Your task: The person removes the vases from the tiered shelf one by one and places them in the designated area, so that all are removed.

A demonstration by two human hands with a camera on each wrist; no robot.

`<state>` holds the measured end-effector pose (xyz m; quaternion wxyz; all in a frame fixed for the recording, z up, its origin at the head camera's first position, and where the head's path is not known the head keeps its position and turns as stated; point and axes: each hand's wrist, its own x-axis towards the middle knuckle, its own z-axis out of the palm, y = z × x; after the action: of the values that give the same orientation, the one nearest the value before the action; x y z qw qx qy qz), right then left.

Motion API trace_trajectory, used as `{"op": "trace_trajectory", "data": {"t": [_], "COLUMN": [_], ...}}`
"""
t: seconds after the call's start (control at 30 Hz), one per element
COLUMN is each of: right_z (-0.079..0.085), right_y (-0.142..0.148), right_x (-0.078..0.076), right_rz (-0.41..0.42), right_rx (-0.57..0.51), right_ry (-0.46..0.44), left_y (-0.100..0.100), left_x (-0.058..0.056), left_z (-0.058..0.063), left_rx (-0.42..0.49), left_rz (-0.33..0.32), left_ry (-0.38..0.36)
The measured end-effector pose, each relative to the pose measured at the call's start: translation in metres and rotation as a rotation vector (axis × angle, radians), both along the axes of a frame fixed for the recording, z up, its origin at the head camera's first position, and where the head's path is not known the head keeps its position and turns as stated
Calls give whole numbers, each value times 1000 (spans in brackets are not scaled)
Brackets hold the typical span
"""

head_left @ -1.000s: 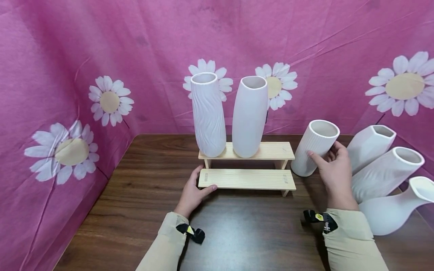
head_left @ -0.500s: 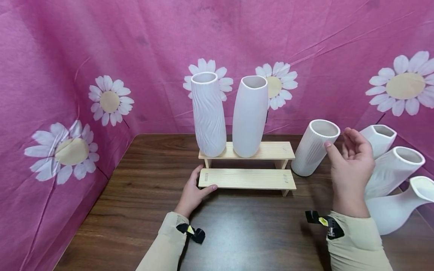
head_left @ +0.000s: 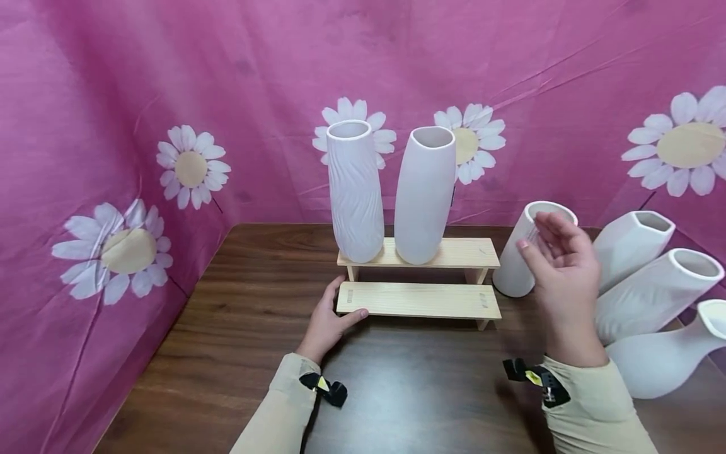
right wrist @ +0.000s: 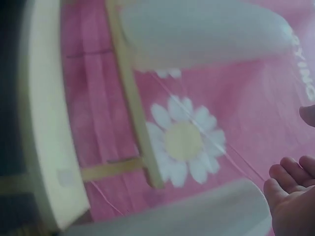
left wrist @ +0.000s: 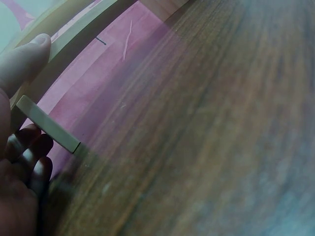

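Note:
My left hand (head_left: 329, 325) grips the left end of a two-step wooden display stand (head_left: 420, 299); in the left wrist view the thumb (left wrist: 29, 59) lies on the lower step's edge and curled fingers are beside its leg. On the upper step stand a wavy-textured white vase (head_left: 357, 195) and a smooth white vase (head_left: 425, 195). My right hand (head_left: 570, 284), fingers loosely bent and holding nothing, is in front of a ribbed white vase (head_left: 513, 265) standing on the table right of the stand. The hand partly hides this vase; contact cannot be told.
Farther right are a faceted white vase (head_left: 629, 246), a textured white vase (head_left: 652, 299) and a narrow-necked white vase (head_left: 652, 362), close together. A brown wooden table (head_left: 397, 391) lies below. Behind it hangs a pink cloth (head_left: 272, 63) printed with daisies.
My right hand has let go of the ribbed vase, drawn away to the right, then come back left in front of it. My left hand stays on the stand. The head view has shifted slightly.

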<state>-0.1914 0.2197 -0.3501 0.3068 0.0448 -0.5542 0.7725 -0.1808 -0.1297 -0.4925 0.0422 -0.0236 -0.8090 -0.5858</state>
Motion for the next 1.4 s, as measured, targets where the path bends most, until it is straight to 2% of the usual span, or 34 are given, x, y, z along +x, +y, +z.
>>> {"op": "trace_trajectory", "data": {"t": [0.17,0.33,0.43,0.7,0.87,0.97,1.17,1.4], "right_z": [-1,-6,-10,-11,-9,-11,-12,-8], "right_y": [-16,-26,-31,-45,-58,-66,-77,-79], "right_x": [-7,-22,-30,-43,-51,-57,-61,-61], "right_rz": [87,125,163,319,432,464,433,371], "right_rx": [168,467,574,628,596,602,632,645], "right_ry": [-95,-160,-184,-222,-257,-258,-239,-269], "left_y": [0,0,0,0,-1,-1,1,1], "left_x": [0,1,0,1,1,0,0,0], "left_z": [-1,-1,-1,-2,-2,-2,1,-1], "left_rx": [14,25,29,16,23,22,-3,14], "left_rz": [-3,-5,-4,7,-7,-7,0,-3], "left_ry": [9,5,4,-3,15,14,16,16]}}
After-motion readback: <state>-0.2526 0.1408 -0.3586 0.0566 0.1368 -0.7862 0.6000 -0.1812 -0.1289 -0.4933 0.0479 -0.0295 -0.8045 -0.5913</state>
